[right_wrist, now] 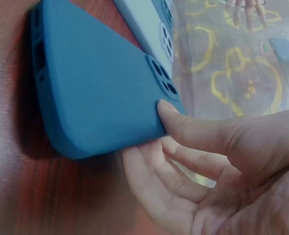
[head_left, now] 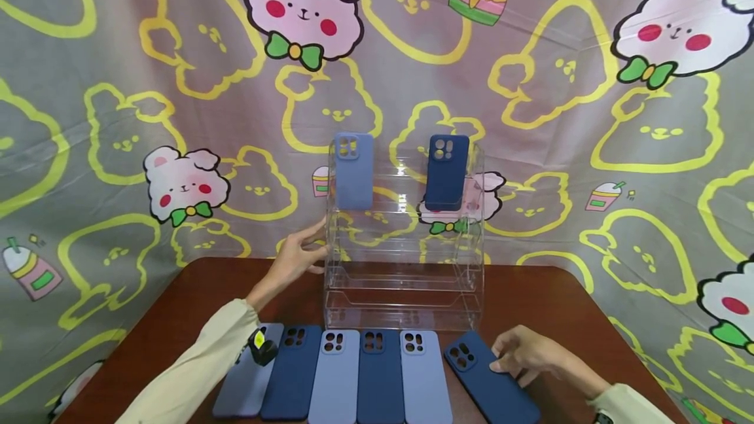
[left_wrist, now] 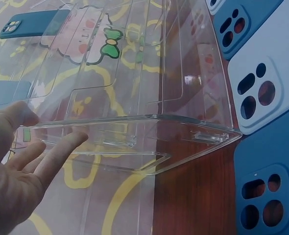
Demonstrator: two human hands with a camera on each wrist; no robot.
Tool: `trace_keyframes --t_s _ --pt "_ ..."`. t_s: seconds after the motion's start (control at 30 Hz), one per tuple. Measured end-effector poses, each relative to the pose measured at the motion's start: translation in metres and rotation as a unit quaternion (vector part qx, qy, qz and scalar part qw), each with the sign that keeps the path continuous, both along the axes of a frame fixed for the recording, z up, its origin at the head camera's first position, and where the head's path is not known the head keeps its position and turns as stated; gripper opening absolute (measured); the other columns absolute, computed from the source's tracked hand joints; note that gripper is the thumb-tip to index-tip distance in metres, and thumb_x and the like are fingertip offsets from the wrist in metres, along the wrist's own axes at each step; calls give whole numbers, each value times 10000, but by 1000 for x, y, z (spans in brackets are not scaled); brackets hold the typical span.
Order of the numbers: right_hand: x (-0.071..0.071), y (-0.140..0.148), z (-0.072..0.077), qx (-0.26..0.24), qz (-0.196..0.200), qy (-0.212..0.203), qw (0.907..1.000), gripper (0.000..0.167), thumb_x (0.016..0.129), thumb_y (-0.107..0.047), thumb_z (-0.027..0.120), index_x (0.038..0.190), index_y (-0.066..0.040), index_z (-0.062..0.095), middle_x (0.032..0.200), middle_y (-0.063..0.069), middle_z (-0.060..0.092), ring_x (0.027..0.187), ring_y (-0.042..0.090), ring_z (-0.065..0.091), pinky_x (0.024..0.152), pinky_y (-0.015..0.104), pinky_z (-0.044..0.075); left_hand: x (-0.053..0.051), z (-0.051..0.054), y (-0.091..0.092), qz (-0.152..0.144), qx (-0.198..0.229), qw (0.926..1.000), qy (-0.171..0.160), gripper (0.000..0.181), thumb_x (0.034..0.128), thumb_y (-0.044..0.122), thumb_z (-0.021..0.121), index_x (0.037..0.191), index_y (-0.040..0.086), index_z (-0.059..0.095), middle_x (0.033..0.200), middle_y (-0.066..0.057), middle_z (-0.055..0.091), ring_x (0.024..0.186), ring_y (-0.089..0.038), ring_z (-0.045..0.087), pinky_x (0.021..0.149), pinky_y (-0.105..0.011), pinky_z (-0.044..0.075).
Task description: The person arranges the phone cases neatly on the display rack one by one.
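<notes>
My right hand pinches a dark blue phone case by its edge, thumb on the back near the camera cutouts, fingers underneath. In the right wrist view this case is tilted, one side raised off the table. My left hand is at the left side of a clear acrylic tiered rack. In the left wrist view its fingers are extended against the side panel. High on the rack stand a light blue case at left and a dark blue case at right.
In front of the rack, several cases lie in a row, alternating light and dark blue, including a light blue one beside the held case. The brown wooden table ends at a patterned cloth backdrop close behind the rack.
</notes>
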State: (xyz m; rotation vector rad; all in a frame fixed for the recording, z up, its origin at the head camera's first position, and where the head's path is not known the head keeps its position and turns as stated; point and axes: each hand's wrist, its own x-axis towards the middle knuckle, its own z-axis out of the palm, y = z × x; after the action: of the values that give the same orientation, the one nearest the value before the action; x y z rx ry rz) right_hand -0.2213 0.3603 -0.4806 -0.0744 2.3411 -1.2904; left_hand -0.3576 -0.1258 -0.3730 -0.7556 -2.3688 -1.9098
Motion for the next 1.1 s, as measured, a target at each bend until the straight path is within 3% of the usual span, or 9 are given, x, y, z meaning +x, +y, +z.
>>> trace_keyframes --t_s 0.1,0.13,0.23,0.27,0.33,0.37,0.47,0.87,1.1 --pt "8 -12 23 -40 82 181 9998 198 919 -128 813 1017 20 725 831 124 707 711 275 710 630 500 667 -1 1 0 2 -15 10000 -4 679 1021 -51 609 1630 98 350 1584 -326 404 1127 -491 689 752 -484 670" --pt "0 -2 9 -133 333 326 9988 204 927 -142 811 1040 9 733 849 112 707 718 256 705 633 486 668 -1 1 0 2 -25 10000 12 680 1021 -51 607 1631 99 348 1583 -327 405 1125 -487 691 751 -481 671" --pt "-4 3 12 -321 728 253 9965 205 937 -190 806 1057 -32 754 874 80 714 738 227 708 643 441 675 -1 2 0 -12 1 10000 -14 680 1018 -51 613 1629 97 352 1580 -327 408 1127 -511 680 750 -479 670" --pt "5 -9 31 -256 734 274 9966 192 945 -153 789 1060 -5 749 867 78 711 739 215 704 659 443 677 -1 2 0 -19 15 10000 -26 680 1017 -51 616 1628 95 354 1577 -330 411 1129 -523 673 748 -477 670" --pt "7 -12 39 -394 822 277 9955 210 950 -155 785 1074 11 753 841 63 710 731 192 700 654 419 676 -1 1 0 -47 29 10000 -39 679 1018 -50 614 1628 89 351 1576 -337 407 1134 -531 667 750 -478 669" --pt "18 -26 62 -447 679 156 9966 213 950 -131 775 1071 42 750 814 66 705 723 192 700 648 421 676 -1 1 0 -62 37 10000 -51 679 1019 -51 613 1629 88 348 1577 -338 404 1134 -534 666 751 -478 669" --pt "22 -33 77 -720 644 340 9947 268 964 -77 749 1130 132 718 797 90 705 721 199 687 641 428 675 -1 1 1 -57 17 10000 -18 681 1018 -55 608 1630 89 347 1580 -337 401 1117 -507 686 750 -475 670" --pt "13 -50 100 -1010 553 815 9900 432 972 -98 753 1273 188 634 1019 157 753 834 278 737 705 441 683 2 -1 3 230 -44 9997 14 673 1011 -10 648 1619 106 386 1557 -289 468 1087 -440 717 711 -442 677" --pt "3 -66 117 -930 68 1744 9802 478 985 -125 744 1326 175 596 1085 210 728 872 288 746 738 464 681 2 -5 2 203 60 9998 61 660 1008 -13 651 1609 73 393 1543 -313 468 1113 -502 690 710 -439 677"
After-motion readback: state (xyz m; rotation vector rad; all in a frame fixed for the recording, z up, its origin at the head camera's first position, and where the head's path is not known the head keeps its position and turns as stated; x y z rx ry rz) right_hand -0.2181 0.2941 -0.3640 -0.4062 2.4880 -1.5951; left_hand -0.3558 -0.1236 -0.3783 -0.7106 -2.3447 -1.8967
